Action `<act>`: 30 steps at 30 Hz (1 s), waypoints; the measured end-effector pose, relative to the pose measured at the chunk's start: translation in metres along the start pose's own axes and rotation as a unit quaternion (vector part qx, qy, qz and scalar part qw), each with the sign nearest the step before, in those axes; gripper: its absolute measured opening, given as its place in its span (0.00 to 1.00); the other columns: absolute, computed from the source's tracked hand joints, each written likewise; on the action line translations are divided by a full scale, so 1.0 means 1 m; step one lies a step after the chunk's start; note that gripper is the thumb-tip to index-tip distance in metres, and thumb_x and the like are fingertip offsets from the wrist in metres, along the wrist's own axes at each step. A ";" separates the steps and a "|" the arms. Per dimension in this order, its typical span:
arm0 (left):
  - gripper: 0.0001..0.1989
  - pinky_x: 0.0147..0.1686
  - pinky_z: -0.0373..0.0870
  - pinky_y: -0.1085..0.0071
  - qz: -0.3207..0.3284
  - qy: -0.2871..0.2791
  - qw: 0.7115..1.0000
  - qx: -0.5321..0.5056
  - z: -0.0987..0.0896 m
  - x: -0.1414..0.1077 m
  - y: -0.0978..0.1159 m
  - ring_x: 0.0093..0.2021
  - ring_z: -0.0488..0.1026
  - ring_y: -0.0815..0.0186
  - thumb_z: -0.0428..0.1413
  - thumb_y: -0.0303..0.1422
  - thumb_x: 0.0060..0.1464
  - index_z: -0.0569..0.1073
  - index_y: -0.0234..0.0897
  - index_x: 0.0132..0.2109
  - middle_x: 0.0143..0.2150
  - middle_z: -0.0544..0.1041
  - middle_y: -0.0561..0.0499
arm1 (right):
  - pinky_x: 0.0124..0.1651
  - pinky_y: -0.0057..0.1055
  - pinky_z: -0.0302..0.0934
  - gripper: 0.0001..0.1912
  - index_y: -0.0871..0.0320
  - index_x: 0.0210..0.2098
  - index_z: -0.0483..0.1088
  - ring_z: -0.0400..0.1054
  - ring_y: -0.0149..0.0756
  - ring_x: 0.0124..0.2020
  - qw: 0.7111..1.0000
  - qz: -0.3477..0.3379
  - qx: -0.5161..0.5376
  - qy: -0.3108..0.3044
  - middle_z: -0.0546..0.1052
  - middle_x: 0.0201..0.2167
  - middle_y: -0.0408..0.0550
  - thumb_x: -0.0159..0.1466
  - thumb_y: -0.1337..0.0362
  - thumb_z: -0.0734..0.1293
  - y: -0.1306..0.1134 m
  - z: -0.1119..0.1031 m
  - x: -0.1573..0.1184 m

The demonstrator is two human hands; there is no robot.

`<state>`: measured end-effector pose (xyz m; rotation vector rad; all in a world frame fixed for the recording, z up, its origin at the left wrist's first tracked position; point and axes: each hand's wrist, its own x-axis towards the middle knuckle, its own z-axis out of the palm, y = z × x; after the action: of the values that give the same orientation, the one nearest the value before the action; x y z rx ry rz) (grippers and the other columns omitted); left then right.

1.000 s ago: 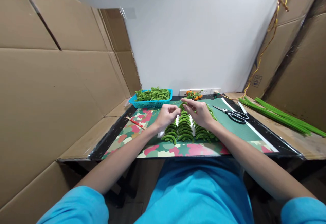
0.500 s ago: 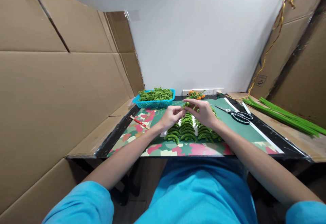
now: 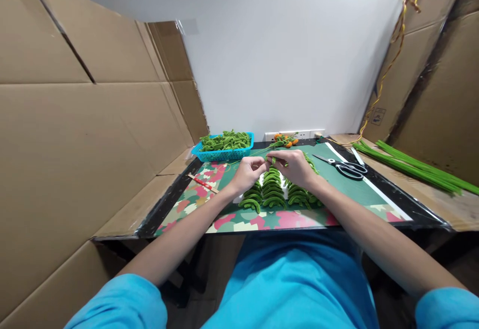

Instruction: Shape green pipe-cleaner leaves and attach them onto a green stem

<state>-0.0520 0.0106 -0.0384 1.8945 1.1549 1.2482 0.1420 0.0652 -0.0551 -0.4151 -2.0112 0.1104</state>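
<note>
My left hand (image 3: 248, 173) and my right hand (image 3: 295, 168) meet above the mat, both with fingers pinched on a small fuzzy green piece (image 3: 271, 160). Fingers hide much of it. Below them, curved fuzzy green pieces (image 3: 274, 192) lie in several rows on white sheets. Behind my hands, orange flowers with green stems (image 3: 287, 140) rest near the wall. A blue basket (image 3: 220, 156) heaped with more green pieces stands at the back left.
Black-handled scissors (image 3: 346, 168) lie right of my hands on the green mat (image 3: 329, 189). Long green stems (image 3: 411, 166) are at the far right. A red-and-wood stick (image 3: 202, 183) lies left. Cardboard walls (image 3: 112, 134) flank the table.
The view has shifted slightly. My hands remain together, with the fingers of my right hand bent a little more around the green piece.
</note>
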 end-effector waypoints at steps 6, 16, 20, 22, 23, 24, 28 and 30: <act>0.23 0.26 0.56 0.73 0.010 0.027 0.999 0.016 -0.002 0.002 0.002 0.26 0.61 0.70 0.66 0.51 0.54 0.74 0.35 0.28 0.24 0.69 0.55 | 0.41 0.31 0.72 0.15 0.54 0.55 0.81 0.80 0.38 0.35 0.999 -0.003 -0.037 0.008 0.87 0.45 0.53 0.77 0.64 0.64 0.002 -0.004 -0.003; 0.24 0.27 0.61 0.73 0.003 0.034 0.999 0.007 -0.001 0.001 0.003 0.27 0.65 0.70 0.67 0.51 0.53 0.73 0.34 0.28 0.26 0.72 0.54 | 0.40 0.31 0.70 0.16 0.56 0.58 0.79 0.80 0.39 0.36 0.998 -0.011 -0.061 -0.026 0.86 0.45 0.54 0.78 0.63 0.63 0.000 -0.006 -0.002; 0.24 0.23 0.59 0.75 0.004 0.054 0.998 -0.017 -0.002 0.002 0.000 0.24 0.63 0.71 0.64 0.54 0.58 0.73 0.36 0.34 0.26 0.70 0.56 | 0.43 0.32 0.72 0.17 0.56 0.60 0.78 0.81 0.41 0.40 0.998 -0.007 -0.059 -0.027 0.86 0.48 0.55 0.78 0.63 0.61 0.001 -0.007 -0.001; 0.24 0.19 0.55 0.75 0.002 0.059 0.998 -0.033 -0.004 0.003 -0.002 0.19 0.59 0.73 0.60 0.57 0.61 0.72 0.38 0.40 0.24 0.65 0.60 | 0.46 0.33 0.73 0.18 0.56 0.61 0.77 0.82 0.43 0.42 0.998 -0.006 -0.061 -0.023 0.86 0.49 0.55 0.79 0.64 0.60 0.002 -0.007 -0.001; 0.25 0.18 0.54 0.75 0.001 0.058 0.998 -0.040 -0.004 0.004 -0.003 0.18 0.57 0.74 0.58 0.58 0.62 0.71 0.39 0.43 0.24 0.64 0.61 | 0.47 0.34 0.74 0.19 0.55 0.61 0.77 0.82 0.44 0.44 0.998 -0.004 -0.064 -0.020 0.86 0.50 0.56 0.79 0.63 0.59 0.003 -0.006 -0.001; 0.25 0.17 0.52 0.75 0.000 0.057 0.997 -0.044 -0.005 0.004 -0.003 0.17 0.55 0.74 0.58 0.58 0.62 0.71 0.39 0.44 0.24 0.64 0.62 | 0.47 0.35 0.74 0.19 0.55 0.61 0.77 0.83 0.45 0.45 0.998 -0.001 -0.067 -0.017 0.86 0.50 0.56 0.80 0.63 0.59 0.004 -0.006 -0.001; 0.25 0.18 0.55 0.75 0.008 0.049 0.998 -0.038 -0.006 0.004 -0.003 0.19 0.57 0.75 0.61 0.57 0.60 0.72 0.38 0.43 0.28 0.68 0.59 | 0.45 0.34 0.74 0.19 0.56 0.62 0.77 0.83 0.45 0.43 0.997 0.012 -0.070 -0.017 0.86 0.48 0.56 0.80 0.62 0.59 0.006 -0.007 -0.001; 0.24 0.21 0.58 0.75 0.018 0.051 0.998 -0.023 -0.006 0.003 -0.002 0.21 0.60 0.74 0.64 0.55 0.59 0.73 0.37 0.40 0.29 0.69 0.57 | 0.43 0.33 0.73 0.20 0.56 0.63 0.77 0.83 0.43 0.40 0.998 0.012 -0.065 -0.024 0.87 0.46 0.55 0.80 0.64 0.59 0.006 -0.007 -0.001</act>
<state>-0.0574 0.0146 -0.0368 1.8448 1.1373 1.3929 0.1502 0.0700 -0.0539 -0.5234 -2.0672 0.0037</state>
